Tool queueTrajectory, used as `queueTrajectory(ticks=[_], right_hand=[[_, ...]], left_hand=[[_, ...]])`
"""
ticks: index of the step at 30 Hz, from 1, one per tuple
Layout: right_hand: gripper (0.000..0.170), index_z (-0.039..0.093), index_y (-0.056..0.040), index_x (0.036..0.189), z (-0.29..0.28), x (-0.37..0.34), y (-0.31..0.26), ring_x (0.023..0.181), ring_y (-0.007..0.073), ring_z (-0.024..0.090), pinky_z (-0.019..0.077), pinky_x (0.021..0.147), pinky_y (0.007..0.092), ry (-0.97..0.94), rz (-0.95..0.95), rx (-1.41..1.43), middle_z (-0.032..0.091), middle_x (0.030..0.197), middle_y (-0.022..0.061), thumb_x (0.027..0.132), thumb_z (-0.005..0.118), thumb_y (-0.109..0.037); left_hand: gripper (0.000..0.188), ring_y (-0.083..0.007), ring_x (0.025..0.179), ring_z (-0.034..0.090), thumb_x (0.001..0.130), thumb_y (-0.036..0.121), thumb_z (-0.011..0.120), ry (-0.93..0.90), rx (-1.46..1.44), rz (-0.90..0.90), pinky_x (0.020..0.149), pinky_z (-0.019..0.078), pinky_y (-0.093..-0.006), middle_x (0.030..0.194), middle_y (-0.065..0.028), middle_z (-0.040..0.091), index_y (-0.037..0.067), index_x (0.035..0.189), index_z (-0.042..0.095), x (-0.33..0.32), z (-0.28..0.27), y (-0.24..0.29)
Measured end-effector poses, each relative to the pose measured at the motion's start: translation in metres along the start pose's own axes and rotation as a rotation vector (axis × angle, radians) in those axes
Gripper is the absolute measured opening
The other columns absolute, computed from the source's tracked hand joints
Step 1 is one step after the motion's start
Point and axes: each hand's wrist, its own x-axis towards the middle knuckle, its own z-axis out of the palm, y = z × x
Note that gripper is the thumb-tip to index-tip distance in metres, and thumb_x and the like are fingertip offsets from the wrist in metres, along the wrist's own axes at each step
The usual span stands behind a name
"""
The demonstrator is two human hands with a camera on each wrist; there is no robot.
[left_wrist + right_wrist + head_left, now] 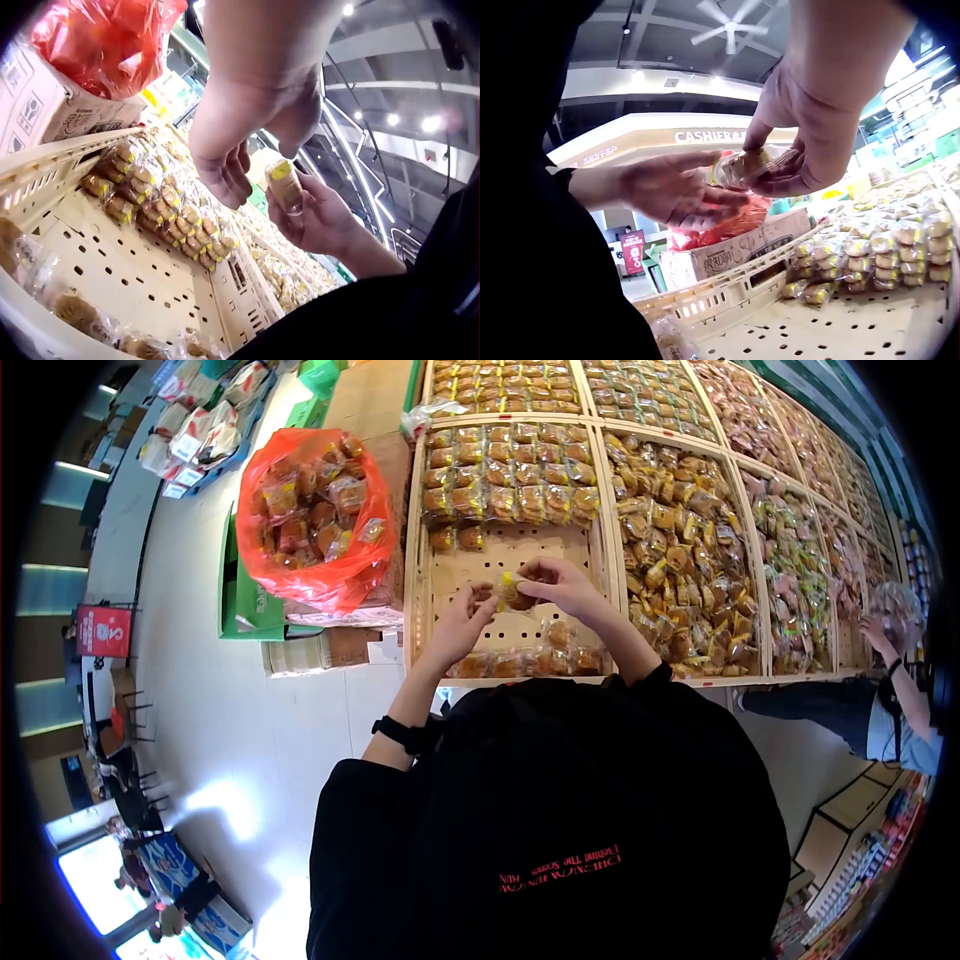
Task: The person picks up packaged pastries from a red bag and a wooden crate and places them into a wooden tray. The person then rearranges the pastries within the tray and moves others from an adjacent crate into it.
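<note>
A small wrapped cake with a yellow label (pixel 512 592) (pixel 285 187) (pixel 739 169) is pinched in the right hand (pixel 562 588) (pixel 322 217) (pixel 810 120), above the bare floor of a cream perforated crate (pixel 510 633). Beside it the left hand (pixel 465 622) (pixel 232 142) (pixel 671 187) is held with fingers loosely bent; whether it touches the wrapper I cannot tell. Stacked rows of wrapped cakes (pixel 510 470) (pixel 161 199) (pixel 877 251) fill the crate's far part, and more cakes (pixel 520 662) lie along its near edge.
Left of the crate, a red plastic bag (pixel 350 592) full of wrapped cakes stands on cardboard boxes (pixel 345 650). To the right, another crate holds loose wrapped cakes (pixel 685 550). Another person's arm (pixel 905 680) reaches in at the far right.
</note>
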Motion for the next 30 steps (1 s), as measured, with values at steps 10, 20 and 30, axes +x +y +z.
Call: queueTrajectory(ticks=[10, 20, 30], right_hand=[[0.026, 0.056, -0.0056, 0.083, -0.059, -0.031, 0.034, 0.062, 0.0061, 0.05, 0.0402, 0.054, 0.0214, 0.37, 0.142, -0.061, 0.054, 0.069, -0.0003, 0.086, 0.055, -0.031], [0.047, 0.06, -0.0065, 0.104, -0.067, 0.001, 0.111, 0.089, 0.0277, 0.06, 0.0479, 0.076, 0.0367, 0.224, 0.341, -1.016, 0.063, 0.096, 0.0132, 0.066, 0.066, -0.034], [0.045, 0.058, -0.0051, 0.095, -0.06, 0.012, 0.117, 0.085, 0.0291, 0.06, 0.0482, 0.071, 0.0375, -0.198, 0.518, -1.36, 0.063, 0.089, 0.0142, 0.062, 0.07, -0.033]], left_hand=[[0.038, -0.0283, 0.099, 0.055, 0.084, 0.024, 0.054, -0.506, 0.749, 0.068, 0.087, 0.0429, -0.0354, 0.104, -0.0174, 0.058, 0.002, 0.114, 0.051, 0.014, 0.001, -0.087], [0.043, -0.0309, 0.107, 0.05, 0.081, 0.03, 0.055, -0.648, 0.845, 0.089, 0.092, 0.0388, -0.0391, 0.116, -0.0129, 0.054, 0.01, 0.118, 0.051, -0.008, -0.007, -0.119], [0.039, -0.027, 0.096, 0.057, 0.075, 0.023, 0.06, -0.468, 0.808, 0.098, 0.084, 0.0454, -0.0347, 0.106, -0.0127, 0.06, 0.009, 0.111, 0.057, -0.019, -0.002, -0.115]])
